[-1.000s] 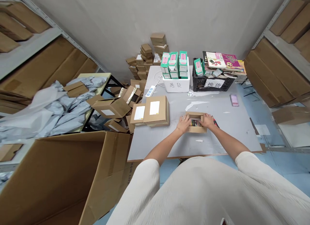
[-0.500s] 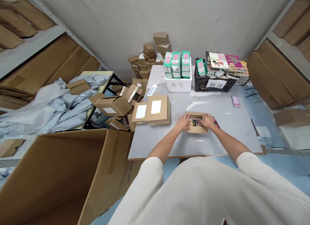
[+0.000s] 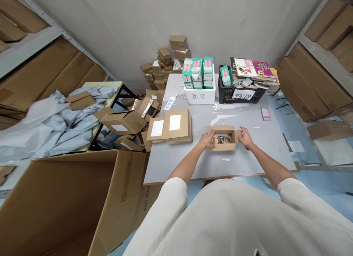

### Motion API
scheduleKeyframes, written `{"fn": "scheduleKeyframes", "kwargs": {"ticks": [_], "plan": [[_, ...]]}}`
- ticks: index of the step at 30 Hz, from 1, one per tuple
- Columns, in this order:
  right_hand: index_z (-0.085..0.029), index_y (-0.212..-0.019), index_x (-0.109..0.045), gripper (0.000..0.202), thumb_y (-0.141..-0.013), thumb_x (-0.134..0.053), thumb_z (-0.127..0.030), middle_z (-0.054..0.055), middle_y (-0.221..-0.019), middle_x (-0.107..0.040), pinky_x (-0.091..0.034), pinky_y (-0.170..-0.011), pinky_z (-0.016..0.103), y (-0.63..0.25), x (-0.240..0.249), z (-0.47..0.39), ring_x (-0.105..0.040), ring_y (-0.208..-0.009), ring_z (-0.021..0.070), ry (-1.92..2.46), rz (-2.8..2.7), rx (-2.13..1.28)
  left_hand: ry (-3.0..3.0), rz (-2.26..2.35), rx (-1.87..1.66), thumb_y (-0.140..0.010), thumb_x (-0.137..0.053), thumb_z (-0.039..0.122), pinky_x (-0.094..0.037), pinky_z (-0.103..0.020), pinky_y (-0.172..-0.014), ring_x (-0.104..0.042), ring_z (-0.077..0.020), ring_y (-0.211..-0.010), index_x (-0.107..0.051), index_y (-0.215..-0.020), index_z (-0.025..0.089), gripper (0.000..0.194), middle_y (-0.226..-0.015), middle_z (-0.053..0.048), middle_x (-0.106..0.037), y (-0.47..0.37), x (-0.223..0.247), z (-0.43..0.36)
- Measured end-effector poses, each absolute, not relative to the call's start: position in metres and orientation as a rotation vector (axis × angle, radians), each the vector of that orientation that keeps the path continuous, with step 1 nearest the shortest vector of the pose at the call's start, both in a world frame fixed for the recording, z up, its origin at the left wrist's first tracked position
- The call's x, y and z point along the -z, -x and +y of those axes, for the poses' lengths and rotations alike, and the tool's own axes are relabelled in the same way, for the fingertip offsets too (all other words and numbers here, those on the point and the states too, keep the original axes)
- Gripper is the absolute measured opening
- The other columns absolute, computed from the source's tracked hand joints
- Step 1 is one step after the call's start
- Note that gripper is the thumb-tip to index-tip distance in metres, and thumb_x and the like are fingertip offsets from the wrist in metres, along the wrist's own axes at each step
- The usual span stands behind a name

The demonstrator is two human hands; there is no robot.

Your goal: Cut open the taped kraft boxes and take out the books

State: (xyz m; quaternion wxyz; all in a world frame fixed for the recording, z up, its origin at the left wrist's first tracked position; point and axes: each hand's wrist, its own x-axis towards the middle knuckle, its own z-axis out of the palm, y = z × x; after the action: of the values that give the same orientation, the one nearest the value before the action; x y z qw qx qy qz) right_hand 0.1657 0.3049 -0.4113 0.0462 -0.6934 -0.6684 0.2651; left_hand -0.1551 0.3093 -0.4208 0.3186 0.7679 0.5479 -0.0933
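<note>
Right hand [image 3: 245,138] shifted outward, left hand [image 3: 206,139] touching box [image 3: 223,147]

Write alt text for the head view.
Left hand on the left end of an open cardboard box, right hand at its right flap; behind on the table, a white bin of green boxes and a black crate topped with books.

Large carton [image 3: 121,197] cut off at left — phone [image 3: 265,113] blurred — contents [image 3: 223,139] of open box [image 3: 223,147] too small to identify
</note>
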Motion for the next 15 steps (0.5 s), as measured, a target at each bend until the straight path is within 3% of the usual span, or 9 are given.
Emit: {"fn": "scheduleKeyframes", "kwargs": {"ticks": [5, 9, 12, 15], "plan": [[-0.016, -0.159, -0.052, 0.063, -0.096, -0.052, -0.024, 0.019, -0.15, -0.055, -0.042, -0.113, 0.046, -0.172, 0.412, 0.302, -0.05, -0.134, 0.0363, 2.199, -2.222, -0.657, -1.916, 1.449, 0.116, -0.074, -0.091, 0.052, -0.037, -0.051, -0.125, -0.039, -0.0443, -0.162, -0.002, -0.179, 0.031, 0.14, -0.186, -0.016, -0.018, 0.162, 0.425, 0.304], [-0.017, -0.144, -0.067, 0.049, -0.098, -0.052, -0.015, 0.02, -0.142, -0.06, -0.039, -0.112, 0.046, -0.154, 0.399, 0.312, -0.051, -0.128, 0.0365, 2.079, -2.487, -0.602, -1.936, 1.396, 0.035, -0.072, -0.092, 0.049, -0.031, -0.048, -0.13, -0.039, -0.0393, -0.163, 0.001, -0.18, 0.03, 0.144, -0.184, -0.016, -0.025, 0.167, 0.43, 0.307], [-0.016, -0.137, -0.072, 0.042, -0.101, -0.049, -0.014, 0.021, -0.139, -0.064, -0.035, -0.116, 0.048, -0.125, 0.386, 0.323, -0.05, -0.132, 0.0377, 1.846, -2.701, -0.575, -1.935, 1.383, 0.012, -0.071, -0.093, 0.046, -0.032, -0.047, -0.13, -0.041, -0.0388, -0.162, 0.001, -0.18, 0.029, 0.145, -0.183, -0.016, -0.027, 0.169, 0.431, 0.309], [-0.016, -0.138, -0.072, 0.042, -0.104, -0.048, -0.015, 0.018, -0.139, -0.068, -0.039, -0.113, 0.044, -0.088, 0.379, 0.331, -0.056, -0.13, 0.0339, 1.65, -2.83, -0.732, -1.903, 1.385, 0.002, -0.07, -0.092, 0.043, -0.038, -0.046, -0.126, -0.046, -0.0396, -0.158, 0.002, -0.18, 0.029, 0.145, -0.183, -0.016, -0.027, 0.169, 0.431, 0.307]]}}
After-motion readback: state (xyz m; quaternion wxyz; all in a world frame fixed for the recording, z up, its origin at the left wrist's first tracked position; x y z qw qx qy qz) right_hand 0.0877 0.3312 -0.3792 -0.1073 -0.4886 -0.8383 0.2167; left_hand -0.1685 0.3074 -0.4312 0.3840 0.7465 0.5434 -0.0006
